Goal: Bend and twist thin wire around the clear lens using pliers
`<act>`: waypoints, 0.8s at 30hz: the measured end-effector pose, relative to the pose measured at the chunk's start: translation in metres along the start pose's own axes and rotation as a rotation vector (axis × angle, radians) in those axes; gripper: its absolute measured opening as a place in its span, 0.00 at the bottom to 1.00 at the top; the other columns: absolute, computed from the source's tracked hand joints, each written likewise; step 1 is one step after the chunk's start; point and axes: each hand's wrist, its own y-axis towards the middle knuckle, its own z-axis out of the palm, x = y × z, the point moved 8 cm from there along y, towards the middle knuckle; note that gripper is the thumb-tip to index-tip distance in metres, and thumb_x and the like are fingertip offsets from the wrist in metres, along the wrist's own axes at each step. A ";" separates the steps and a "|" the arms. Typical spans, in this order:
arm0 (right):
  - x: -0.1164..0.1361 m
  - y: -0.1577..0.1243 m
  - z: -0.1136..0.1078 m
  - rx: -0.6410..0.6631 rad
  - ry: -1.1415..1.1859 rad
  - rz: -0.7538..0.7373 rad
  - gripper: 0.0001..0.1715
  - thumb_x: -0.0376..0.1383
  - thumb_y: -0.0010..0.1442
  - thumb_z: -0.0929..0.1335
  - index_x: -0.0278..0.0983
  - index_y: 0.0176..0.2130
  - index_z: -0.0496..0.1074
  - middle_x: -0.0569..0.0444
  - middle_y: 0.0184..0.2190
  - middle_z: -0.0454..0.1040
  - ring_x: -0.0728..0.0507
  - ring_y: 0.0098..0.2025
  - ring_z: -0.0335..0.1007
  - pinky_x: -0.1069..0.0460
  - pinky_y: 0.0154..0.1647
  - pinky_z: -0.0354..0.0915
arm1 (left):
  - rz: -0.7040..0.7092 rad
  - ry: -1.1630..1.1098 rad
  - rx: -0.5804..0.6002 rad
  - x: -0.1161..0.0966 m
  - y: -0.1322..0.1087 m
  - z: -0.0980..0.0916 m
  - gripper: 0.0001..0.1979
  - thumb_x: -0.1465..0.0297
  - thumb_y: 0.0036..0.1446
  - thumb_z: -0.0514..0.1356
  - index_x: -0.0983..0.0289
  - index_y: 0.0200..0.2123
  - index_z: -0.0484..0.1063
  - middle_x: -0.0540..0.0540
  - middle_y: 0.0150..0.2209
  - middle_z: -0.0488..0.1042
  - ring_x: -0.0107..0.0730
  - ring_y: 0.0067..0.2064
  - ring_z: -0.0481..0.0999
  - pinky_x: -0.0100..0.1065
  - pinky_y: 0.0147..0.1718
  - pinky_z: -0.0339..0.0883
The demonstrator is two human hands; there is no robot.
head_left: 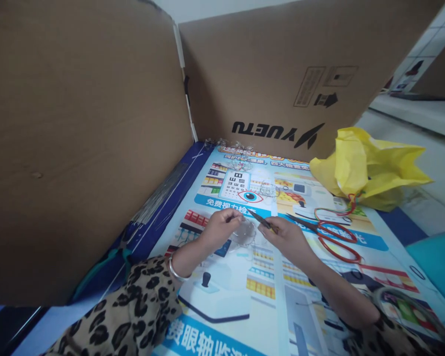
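Pinched between the thumb and fingers of my left hand (pixel 222 228) is a thin wire ring (pixel 252 242), which hangs over the printed sheet just right of the fingertips. My right hand (pixel 287 240) is closed around a small dark tool with a pointed metal tip (pixel 258 216); its grip is mostly hidden by the fingers, and I cannot tell its exact kind. That tip points up and left toward my left fingertips, with a small gap between. Red-handled scissors (pixel 339 241) lie beside my right hand, blades toward it.
Cardboard walls (pixel 267 74) stand at the back and left. A yellow bag (pixel 367 170) with coloured strings sits back right. More wire loops (pixel 270 190) lie on the printed sheet (pixel 222 296). Thin straight wires (pixel 161 195) and teal-handled pliers (pixel 120 254) are on the left.
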 end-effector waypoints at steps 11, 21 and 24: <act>0.030 -0.012 -0.029 -0.091 -0.378 -0.381 0.12 0.39 0.56 0.65 0.36 0.38 0.73 0.49 0.32 0.72 0.42 0.38 0.66 0.48 0.40 0.61 | 0.149 0.161 0.060 -0.011 -0.006 0.004 0.07 0.70 0.53 0.54 0.66 0.31 0.70 0.51 0.30 0.70 0.28 0.34 0.68 0.28 0.33 0.62; 0.042 -0.019 -0.027 -0.129 -0.577 -0.459 0.11 0.38 0.56 0.64 0.36 0.37 0.73 0.48 0.31 0.70 0.42 0.37 0.62 0.48 0.37 0.55 | 0.207 0.266 0.091 -0.022 -0.012 0.008 0.06 0.73 0.53 0.53 0.65 0.30 0.70 0.51 0.30 0.70 0.28 0.35 0.69 0.30 0.36 0.62; 0.043 -0.020 -0.027 -0.131 -0.568 -0.473 0.11 0.37 0.56 0.64 0.36 0.36 0.73 0.48 0.31 0.70 0.43 0.36 0.61 0.49 0.37 0.54 | 0.219 0.278 0.106 -0.023 -0.013 0.009 0.06 0.73 0.54 0.53 0.65 0.29 0.70 0.51 0.30 0.69 0.28 0.35 0.69 0.30 0.36 0.61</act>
